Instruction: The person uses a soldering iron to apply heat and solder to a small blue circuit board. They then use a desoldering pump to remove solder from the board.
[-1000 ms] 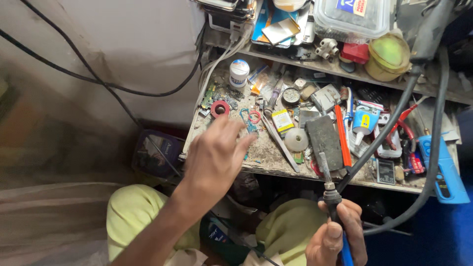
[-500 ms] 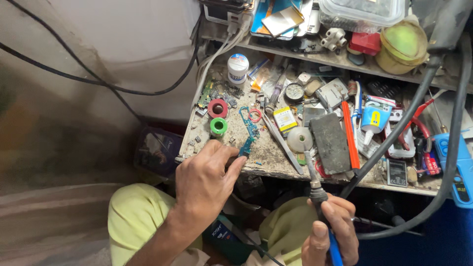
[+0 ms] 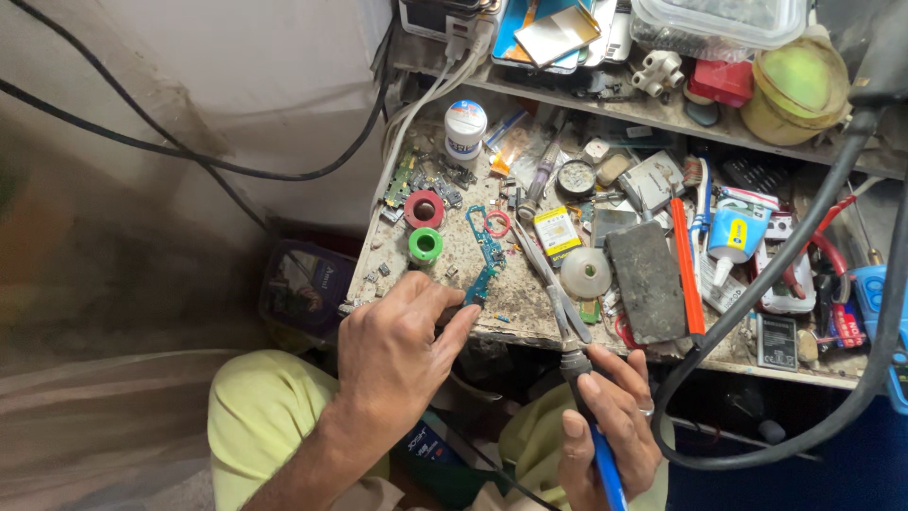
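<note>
My left hand (image 3: 397, 350) rests at the front edge of a cluttered workbench (image 3: 515, 312). Its thumb and forefinger pinch the near end of a thin blue circuit strip (image 3: 487, 255) that lies on the bench top. My right hand (image 3: 610, 416) is lower, in front of the bench edge over my lap, and grips a soldering iron (image 3: 575, 364) with a blue handle. The iron's metal tip points up and left towards the strip, a short way to its right. Both knees in yellow-green trousers show below.
A red tape roll (image 3: 423, 208) and a green tape roll (image 3: 425, 245) sit just beyond the strip, with a white jar (image 3: 464, 128) farther back. A dark grey block (image 3: 648, 281), an orange tool (image 3: 685, 265) and a thick black cable (image 3: 757, 303) lie to the right. A crowded shelf (image 3: 662, 114) hangs above.
My left hand has drawn back from over the tape rolls to the bench's front edge and closed on the strip's end. My right hand with the iron has risen slightly.
</note>
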